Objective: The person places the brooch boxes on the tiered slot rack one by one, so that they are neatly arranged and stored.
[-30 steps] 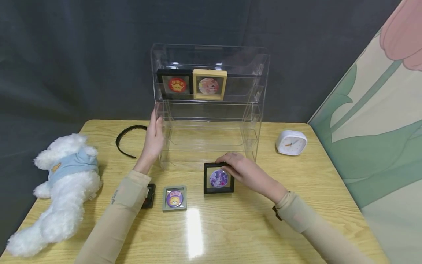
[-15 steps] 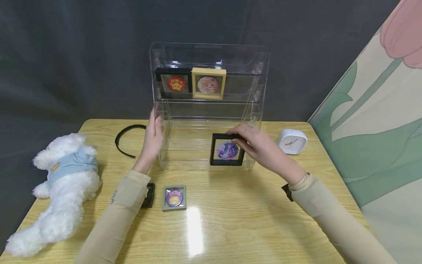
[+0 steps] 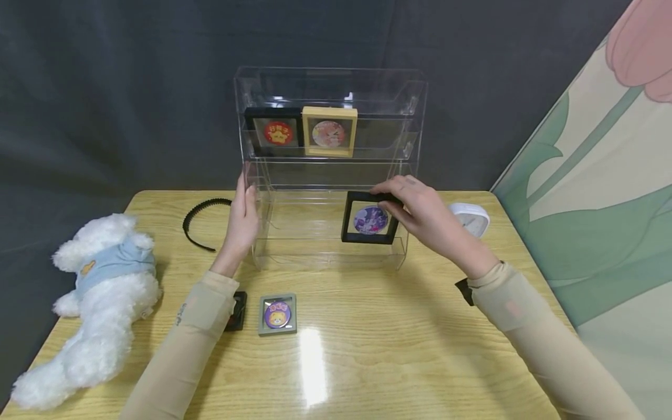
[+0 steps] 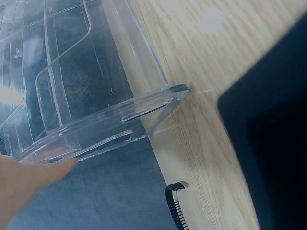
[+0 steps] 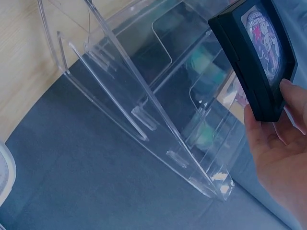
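Observation:
My right hand (image 3: 427,216) pinches the top right corner of a black display frame (image 3: 369,238) with a round purple badge behind its clear window. The frame is held upright before the lower right part of a clear tiered display rack (image 3: 408,147), overlapping it in the head view. In the right wrist view, thumb and fingers grip one end of the black frame (image 5: 235,52). At the rack's left side, my left hand (image 3: 242,224) holds the side panel. The left wrist view shows its thumb along the panel's edge, the fingers partly hidden behind the plastic.
On the rack's upper tier stand a black frame (image 3: 247,125) with a red badge and a cream frame (image 3: 353,134). A grey frame (image 3: 277,333) and a dark frame (image 3: 239,312) lie in front. Around are a plush toy (image 3: 112,291), black headband (image 3: 187,224) and white clock (image 3: 475,219).
My right hand has lifted the black frame with the purple badge off the tabletop, moving it back and right toward the rack. My left hand stays on the rack's side.

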A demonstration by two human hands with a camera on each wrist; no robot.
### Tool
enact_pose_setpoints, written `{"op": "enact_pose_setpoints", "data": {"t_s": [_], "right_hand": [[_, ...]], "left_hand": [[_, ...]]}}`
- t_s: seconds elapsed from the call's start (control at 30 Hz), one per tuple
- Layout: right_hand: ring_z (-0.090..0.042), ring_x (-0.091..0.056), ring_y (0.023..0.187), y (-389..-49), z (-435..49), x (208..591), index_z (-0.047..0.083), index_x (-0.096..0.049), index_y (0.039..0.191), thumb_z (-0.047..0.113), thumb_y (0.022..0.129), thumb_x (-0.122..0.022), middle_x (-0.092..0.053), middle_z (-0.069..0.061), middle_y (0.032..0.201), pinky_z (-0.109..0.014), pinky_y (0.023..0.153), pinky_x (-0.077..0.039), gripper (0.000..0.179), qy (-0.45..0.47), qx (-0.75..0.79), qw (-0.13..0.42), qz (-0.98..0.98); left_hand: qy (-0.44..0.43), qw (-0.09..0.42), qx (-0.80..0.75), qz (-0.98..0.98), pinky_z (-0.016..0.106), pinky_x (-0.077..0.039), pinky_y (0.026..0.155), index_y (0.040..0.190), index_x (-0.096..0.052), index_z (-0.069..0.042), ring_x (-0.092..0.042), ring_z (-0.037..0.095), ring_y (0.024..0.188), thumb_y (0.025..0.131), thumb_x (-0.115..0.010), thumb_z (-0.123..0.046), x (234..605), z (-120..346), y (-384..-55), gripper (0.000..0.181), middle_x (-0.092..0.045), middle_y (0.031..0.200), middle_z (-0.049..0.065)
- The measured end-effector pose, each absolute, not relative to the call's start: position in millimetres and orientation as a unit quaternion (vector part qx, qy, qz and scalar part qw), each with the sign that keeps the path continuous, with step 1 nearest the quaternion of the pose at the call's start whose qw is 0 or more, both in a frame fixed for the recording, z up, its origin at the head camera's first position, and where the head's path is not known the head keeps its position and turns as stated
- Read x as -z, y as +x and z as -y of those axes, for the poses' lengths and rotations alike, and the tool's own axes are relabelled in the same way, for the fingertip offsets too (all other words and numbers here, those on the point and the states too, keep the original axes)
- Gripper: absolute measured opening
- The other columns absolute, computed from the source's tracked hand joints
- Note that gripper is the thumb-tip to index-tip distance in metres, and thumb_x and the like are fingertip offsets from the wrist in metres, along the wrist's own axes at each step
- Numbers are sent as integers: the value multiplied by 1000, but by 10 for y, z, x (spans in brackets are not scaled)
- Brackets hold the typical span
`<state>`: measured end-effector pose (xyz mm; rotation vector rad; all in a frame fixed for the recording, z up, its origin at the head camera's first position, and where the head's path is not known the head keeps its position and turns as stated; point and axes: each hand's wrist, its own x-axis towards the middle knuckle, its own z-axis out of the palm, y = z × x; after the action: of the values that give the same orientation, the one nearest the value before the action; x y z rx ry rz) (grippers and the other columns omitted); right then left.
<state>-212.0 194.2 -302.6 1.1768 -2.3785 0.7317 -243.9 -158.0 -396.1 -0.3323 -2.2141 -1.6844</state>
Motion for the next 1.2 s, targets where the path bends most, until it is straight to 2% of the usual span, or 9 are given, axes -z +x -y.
{"op": "enact_pose_setpoints", "data": {"t_s": [0.13, 0.5, 0.9, 1.2], "right_hand": [[-31, -67, 99, -2153, -1952, 2985, -4, -72, 124, -8, 100, -71, -75, -16, 115, -45, 78, -54, 25, 415, -255, 204, 849], [-31, -64, 96, -2259, -1961, 2764, -3, -71, 126, -5, 101, -71, -74, -17, 117, -44, 79, -50, 25, 401, -241, 220, 856], [-34, -63, 97, -2411, -2043, 2425, -4, -71, 127, -3, 103, -69, -73, -19, 116, -48, 83, -46, 24, 384, -237, 251, 857], [-40, -64, 109, -2538, -2085, 2246, -4, -71, 128, -1, 104, -69, -72, -21, 121, -55, 93, -49, 25, 363, -234, 269, 861]], "left_hand": [[-119, 172, 596, 775, 44, -19, 130, 174, -7, -13, -17, 29, 160, 119, -25, -15, 3968, 1578, -2445, 58, -11, 177, 9], [-117, 166, 596, 777, 40, -18, 130, 174, -9, -15, -15, 23, 161, 119, -24, -18, 3965, 1579, -2427, 57, -10, 177, 3], [-130, 171, 598, 772, 38, -18, 130, 174, -8, -12, -16, 25, 160, 119, -24, -17, 3967, 1566, -2439, 57, -11, 177, 7], [-124, 172, 593, 777, 37, -16, 130, 173, -7, -11, -14, 24, 161, 119, -25, -16, 3951, 1565, -2435, 57, -10, 177, 7]]}}
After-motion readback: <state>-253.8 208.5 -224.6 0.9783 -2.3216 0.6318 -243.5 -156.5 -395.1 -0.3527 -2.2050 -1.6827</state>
